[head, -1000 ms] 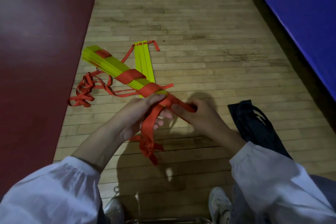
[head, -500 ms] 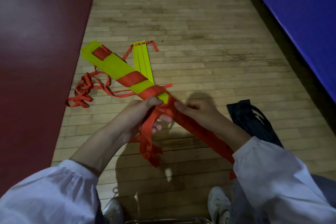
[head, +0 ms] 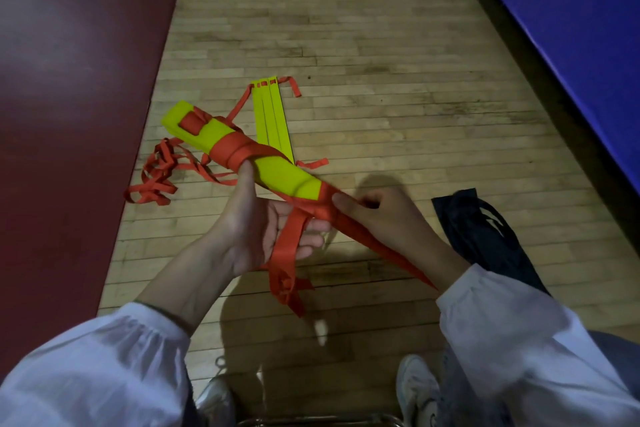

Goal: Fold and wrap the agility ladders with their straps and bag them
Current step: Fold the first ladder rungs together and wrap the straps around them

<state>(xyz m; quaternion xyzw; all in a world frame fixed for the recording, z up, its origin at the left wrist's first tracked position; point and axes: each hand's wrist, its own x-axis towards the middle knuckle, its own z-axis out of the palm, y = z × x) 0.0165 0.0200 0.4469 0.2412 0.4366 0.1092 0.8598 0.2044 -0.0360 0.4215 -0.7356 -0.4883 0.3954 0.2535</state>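
Observation:
A stack of yellow ladder rungs wound with red strap is held above the floor, pointing up-left. My left hand grips the bundle from below, thumb pressed on the red wrap, loose strap ends hanging through its fingers. My right hand pinches the red strap at the bundle's near end; the strap runs taut toward my right sleeve. More yellow rungs lie flat on the floor behind, with tangled red strap to the left. A dark bag lies on the floor at right.
The wooden floor is bordered by a dark red mat on the left and a blue mat on the right. My shoes and a metal bar show at the bottom edge.
The bundle has been turned, showing its flat yellow face. My left hand shifted to grip from below with the thumb up the wrap, and my right hand has drawn the strap out toward me.

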